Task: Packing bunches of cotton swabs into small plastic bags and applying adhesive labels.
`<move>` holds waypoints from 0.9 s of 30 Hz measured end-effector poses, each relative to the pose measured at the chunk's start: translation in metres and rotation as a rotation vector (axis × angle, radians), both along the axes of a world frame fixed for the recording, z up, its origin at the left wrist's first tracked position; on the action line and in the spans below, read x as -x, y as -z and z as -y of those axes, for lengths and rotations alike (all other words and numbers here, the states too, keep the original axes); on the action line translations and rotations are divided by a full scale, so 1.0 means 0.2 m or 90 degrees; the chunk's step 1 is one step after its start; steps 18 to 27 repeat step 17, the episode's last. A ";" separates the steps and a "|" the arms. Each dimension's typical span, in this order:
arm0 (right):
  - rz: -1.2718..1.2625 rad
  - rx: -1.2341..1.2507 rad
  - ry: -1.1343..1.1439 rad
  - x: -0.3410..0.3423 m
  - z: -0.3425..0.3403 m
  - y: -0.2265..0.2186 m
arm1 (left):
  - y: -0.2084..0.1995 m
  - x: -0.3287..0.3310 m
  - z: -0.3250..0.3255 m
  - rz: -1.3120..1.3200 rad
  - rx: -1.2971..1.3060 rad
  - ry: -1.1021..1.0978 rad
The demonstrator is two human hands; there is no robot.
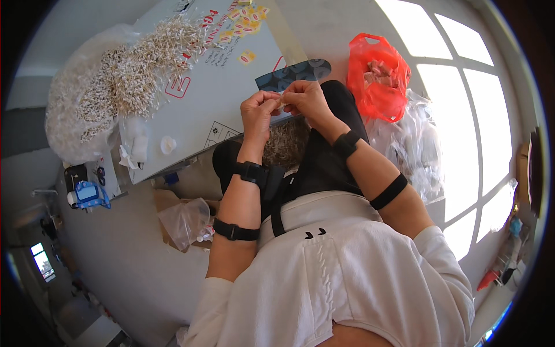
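My left hand [260, 111] and my right hand [310, 104] meet above my lap, by the near edge of the table [196, 124]. The fingertips of both are pinched together on something small and pale, too small to make out. Just beyond them lies a dark blue strip [295, 75] with rounded shapes on it, at the table's right edge. To the left, a big heap of thin cream sticks with white tips [144, 75] spreads out of a clear plastic bag [60, 110]. Small yellow and white packets [247, 56] are scattered toward the far end of the table.
A red plastic bag [378, 81] holding reddish pieces stands on the floor to the right, with clear plastic bags [410, 144] beside it. On the left, a cardboard box [167, 202] with a clear bag sits below the table. A blue pack [91, 194] lies near scissors [101, 175].
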State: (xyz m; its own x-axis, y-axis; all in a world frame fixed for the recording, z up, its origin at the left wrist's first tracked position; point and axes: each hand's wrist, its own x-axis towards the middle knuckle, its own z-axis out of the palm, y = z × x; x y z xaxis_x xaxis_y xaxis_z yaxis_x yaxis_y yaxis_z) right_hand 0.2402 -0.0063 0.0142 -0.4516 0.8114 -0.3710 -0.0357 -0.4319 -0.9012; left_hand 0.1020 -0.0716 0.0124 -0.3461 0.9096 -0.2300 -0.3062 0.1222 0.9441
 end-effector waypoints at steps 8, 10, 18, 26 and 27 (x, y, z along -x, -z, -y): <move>-0.173 -0.018 -0.051 -0.09 -0.01 0.03 | -0.02 0.03 0.07 -0.039 -0.086 0.075; -0.202 -0.021 -0.052 -0.10 0.02 0.02 | -0.04 0.05 0.08 -0.061 -0.093 0.082; -0.238 -0.087 -0.084 -0.13 0.05 -0.14 | -0.19 0.07 0.11 -0.242 -0.189 0.121; -0.238 -0.087 -0.084 -0.13 0.05 -0.14 | -0.19 0.07 0.11 -0.242 -0.189 0.121; -0.238 -0.087 -0.084 -0.13 0.05 -0.14 | -0.19 0.07 0.11 -0.242 -0.189 0.121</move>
